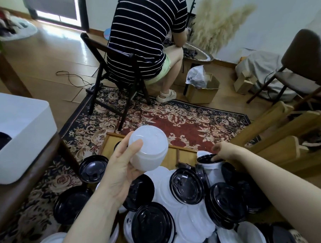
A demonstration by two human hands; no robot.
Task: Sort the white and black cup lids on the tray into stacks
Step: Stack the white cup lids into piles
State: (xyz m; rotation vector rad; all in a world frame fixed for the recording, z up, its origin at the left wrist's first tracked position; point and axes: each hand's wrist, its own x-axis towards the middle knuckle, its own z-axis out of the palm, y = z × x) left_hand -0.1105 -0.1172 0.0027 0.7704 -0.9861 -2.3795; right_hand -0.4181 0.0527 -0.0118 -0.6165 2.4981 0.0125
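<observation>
Lids near us: black lids (152, 225) and white lids (193, 225) lie mixed in one big heap, low in our view.
Left hand: our left hand (121, 172) holds a white stack (149, 148) up over the heap, thumb on top, fingers curled under.
Right hand: our right hand (223, 151) reaches to a black lid (206, 158) on a white pile; we think the fingertips pinch its rim, but they are partly hidden.
Feel: lids look light, thin and bendy, maybe slippery. We should take them by the rim.
Tray: the wooden tray (173, 153) shows bare just past the heap.
</observation>
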